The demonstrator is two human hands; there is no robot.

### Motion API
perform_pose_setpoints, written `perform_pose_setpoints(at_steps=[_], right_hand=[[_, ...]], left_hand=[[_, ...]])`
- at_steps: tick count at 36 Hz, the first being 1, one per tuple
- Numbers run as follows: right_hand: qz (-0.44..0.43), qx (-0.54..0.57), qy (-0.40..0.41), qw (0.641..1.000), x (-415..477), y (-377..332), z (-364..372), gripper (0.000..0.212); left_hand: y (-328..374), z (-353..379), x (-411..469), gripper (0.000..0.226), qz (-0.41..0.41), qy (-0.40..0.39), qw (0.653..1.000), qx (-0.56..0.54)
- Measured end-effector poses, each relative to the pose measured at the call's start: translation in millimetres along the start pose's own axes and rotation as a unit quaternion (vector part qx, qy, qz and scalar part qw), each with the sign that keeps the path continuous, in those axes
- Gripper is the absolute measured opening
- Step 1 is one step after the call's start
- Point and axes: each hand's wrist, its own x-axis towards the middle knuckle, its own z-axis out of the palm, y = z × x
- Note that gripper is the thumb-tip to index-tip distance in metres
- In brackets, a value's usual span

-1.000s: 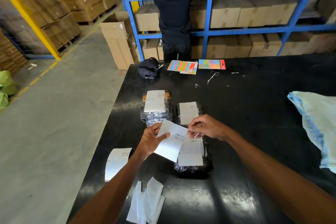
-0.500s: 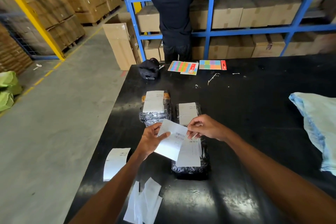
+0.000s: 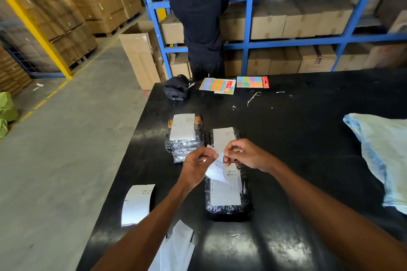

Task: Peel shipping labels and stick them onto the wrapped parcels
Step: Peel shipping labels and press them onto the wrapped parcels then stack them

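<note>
Above the black table (image 3: 297, 160), my left hand (image 3: 196, 165) and my right hand (image 3: 244, 156) both pinch one white shipping label (image 3: 217, 169), which curls between them. Under it lies a black wrapped parcel (image 3: 229, 209) with a label stuck on top. A second labelled parcel (image 3: 224, 136) lies just beyond, partly hidden by my hands. A third labelled parcel (image 3: 184, 136) lies to the left. A loose label (image 3: 137, 203) sits near the table's left edge.
Peeled backing papers (image 3: 176, 246) lie at the table's near edge. A pale blue sack (image 3: 381, 156) covers the right side. Coloured sticker sheets (image 3: 233, 84) and a black cap (image 3: 176, 89) sit at the far edge. A person (image 3: 200, 22) stands at blue shelving with cartons.
The flat label held between my hands is now curled and bent, with my fingers closer together at its top edge. My head has moved closer.
</note>
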Motion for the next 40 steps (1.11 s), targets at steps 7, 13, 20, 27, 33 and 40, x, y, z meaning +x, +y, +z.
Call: perform_pose_setpoints(at_steps=[7, 13, 20, 27, 33, 40], right_hand=[[-0.012, -0.007, 0.009, 1.000, -3, -11, 3, 0.013], [-0.009, -0.014, 0.016, 1.000, -5, -11, 4, 0.016], [-0.008, -0.016, 0.077, 0.997, -5, -13, 9, 0.009], [-0.021, 0.041, 0.164, 0.985, -2, -15, 14, 0.007], [-0.031, 0.066, 0.137, 0.988, -4, -19, 13, 0.016], [-0.059, 0.053, 0.144, 0.986, -6, -21, 13, 0.018]], left_hand=[[17, 11, -1, 0.021, -0.009, -0.055, 0.996, -0.072], [20, 11, -2, 0.022, -0.034, -0.058, 0.994, -0.086], [22, 12, -1, 0.022, -0.072, -0.015, 0.992, -0.100], [29, 17, -3, 0.023, -0.100, -0.013, 0.987, -0.127], [36, 18, -5, 0.015, -0.088, -0.027, 0.984, -0.155], [37, 17, -9, 0.014, -0.084, -0.015, 0.983, -0.165]])
